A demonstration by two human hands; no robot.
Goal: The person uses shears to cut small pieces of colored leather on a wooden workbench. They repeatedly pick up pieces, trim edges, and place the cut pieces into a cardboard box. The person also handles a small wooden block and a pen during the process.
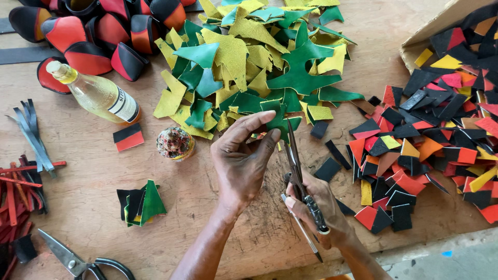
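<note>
Currently, left hand pinches a green leather piece between thumb and fingertips, at the near edge of the big scrap heap; fingers pressed together on the piece, holding it flat and taut so it can meet the blades. Right hand grips a pair of scissors, fingers curled shut around the handles, blades pointing away from the body w/ tips at the green piece. Whether blades are parted or closed: cannot tell, they read as one narrow line. A thin metal rod also sticks out below the right palm; its type is unclear.

Materials, approx. by zone:
- Centre-top: heap of green and yellow offcuts, matte, suede-like, ragged angular outlines, some star-shaped.
- Right: spread of small black, red, orange and yellow pieces, mostly triangles and quadrilaterals, spilling from a cardboard box at the corner.
- Top left: sewn red-and-black curved shells, smooth, glossy.
- Left: glass bottle lying on its side, pale yellow liquid inside; just beside it a small round pot w/ crusted, multicoloured lid.
- Near left: small stack of cut triangles, green on top; second pair of shears lying free at the edge; thin red and black strips.

Wooden table is worn, scratched, stained.
</note>
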